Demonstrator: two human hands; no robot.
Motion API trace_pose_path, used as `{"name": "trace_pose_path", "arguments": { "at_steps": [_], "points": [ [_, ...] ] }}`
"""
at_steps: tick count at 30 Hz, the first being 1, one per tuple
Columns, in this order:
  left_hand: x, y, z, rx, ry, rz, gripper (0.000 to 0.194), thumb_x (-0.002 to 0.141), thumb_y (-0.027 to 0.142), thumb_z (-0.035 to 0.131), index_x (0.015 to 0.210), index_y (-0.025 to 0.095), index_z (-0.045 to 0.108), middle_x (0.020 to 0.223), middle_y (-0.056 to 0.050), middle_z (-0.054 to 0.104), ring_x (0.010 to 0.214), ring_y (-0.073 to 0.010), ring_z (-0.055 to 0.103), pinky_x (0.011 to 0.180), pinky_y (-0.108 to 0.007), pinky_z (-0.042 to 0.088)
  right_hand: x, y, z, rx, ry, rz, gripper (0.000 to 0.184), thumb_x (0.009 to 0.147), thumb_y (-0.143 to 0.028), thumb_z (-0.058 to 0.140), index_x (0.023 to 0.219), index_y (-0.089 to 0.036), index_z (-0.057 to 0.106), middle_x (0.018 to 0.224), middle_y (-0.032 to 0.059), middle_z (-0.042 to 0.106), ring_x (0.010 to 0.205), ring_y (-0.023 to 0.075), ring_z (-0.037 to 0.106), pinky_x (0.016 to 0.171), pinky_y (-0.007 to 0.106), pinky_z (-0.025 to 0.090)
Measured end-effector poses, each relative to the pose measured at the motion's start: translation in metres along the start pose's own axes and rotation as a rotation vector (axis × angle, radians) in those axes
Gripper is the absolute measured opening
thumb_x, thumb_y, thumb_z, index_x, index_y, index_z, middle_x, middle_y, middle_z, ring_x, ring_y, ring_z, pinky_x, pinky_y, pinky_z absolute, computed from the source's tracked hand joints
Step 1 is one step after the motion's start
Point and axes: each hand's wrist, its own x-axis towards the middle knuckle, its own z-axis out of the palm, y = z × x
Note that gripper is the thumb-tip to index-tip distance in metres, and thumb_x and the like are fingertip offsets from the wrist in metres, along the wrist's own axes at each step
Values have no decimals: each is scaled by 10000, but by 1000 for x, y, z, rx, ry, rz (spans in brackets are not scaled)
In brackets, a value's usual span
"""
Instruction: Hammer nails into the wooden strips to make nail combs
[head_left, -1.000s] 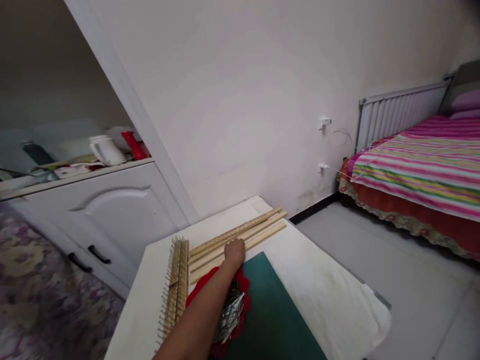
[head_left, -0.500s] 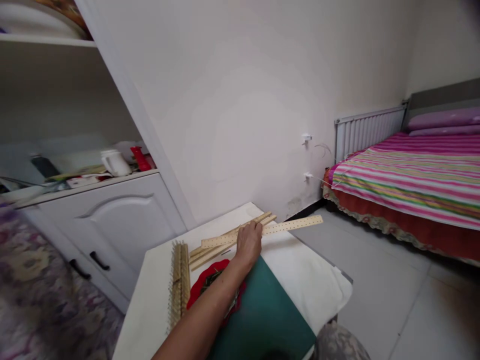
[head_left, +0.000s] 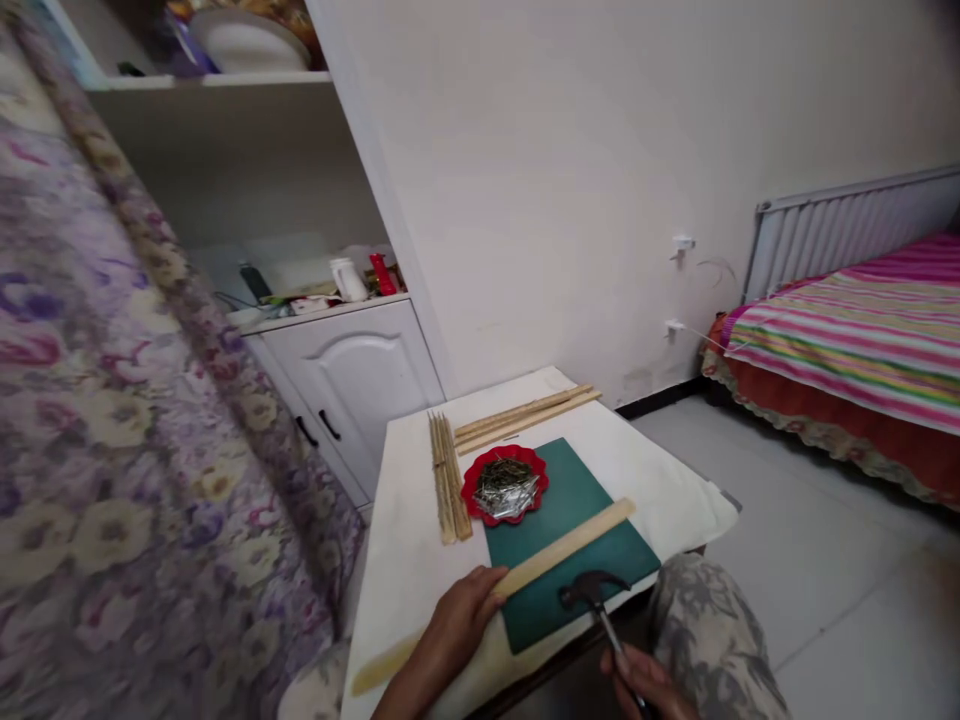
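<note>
My left hand (head_left: 466,608) is closed around a long, flat wooden strip (head_left: 566,545). This strip lies slanted across the green board (head_left: 536,625), its near end reaching past my forearm over the table's front left. In my right hand (head_left: 637,682) is a claw hammer (head_left: 592,590), gripped by the handle, its head near the board's front edge, just in front of the strip. A red scalloped bowl (head_left: 469,492) full of nails (head_left: 508,485) rests at the board's back left corner. Left of it sit several wooden strips (head_left: 448,490) side by side.
More wooden strips (head_left: 525,415) lie along the back of the white-covered table (head_left: 409,590), with a loose nail (head_left: 511,437) in front of them. A floral curtain (head_left: 150,450) hangs at left, beside a white cabinet (head_left: 360,370). At right is a bed (head_left: 862,340).
A hand that was on a strip at the back has drawn it forward onto the green board. My right hand and the hammer have come into view. The camera has turned left.
</note>
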Motion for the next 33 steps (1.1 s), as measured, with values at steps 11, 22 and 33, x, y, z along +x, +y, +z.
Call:
{"name": "trace_pose_path", "arguments": {
  "at_steps": [11, 22, 33],
  "points": [
    [3, -27, 6, -994, -374, -283, 371, 732, 503, 542, 786, 136, 561, 693, -49, 650, 504, -113, 557, 493, -213, 391, -8, 3, 0, 94, 45, 119, 369, 693, -513, 681, 814, -168, 633, 404, -115, 444, 255, -8, 170, 267, 120, 147],
    [17, -44, 10, 29, -41, -6, 320, 853, 328, 411, 1100, 210, 575, 1075, -71, 618, 954, -213, 558, 858, -333, 426, -18, -4, 18, 117, 239, 146, 331, 692, -449, 705, 837, -156, 653, 418, -100, 428, 318, 7, 155, 291, 124, 149],
    [19, -50, 30, 436, -2, 6, 338, 843, 194, 469, 1170, 225, 550, 1089, -76, 567, 1003, -220, 515, 883, -330, 374, -18, -3, 39, 139, 318, 64, 260, 722, -454, 661, 765, -198, 666, 436, -81, 365, 317, 18, 133, 304, 204, 131]
  ]
}}
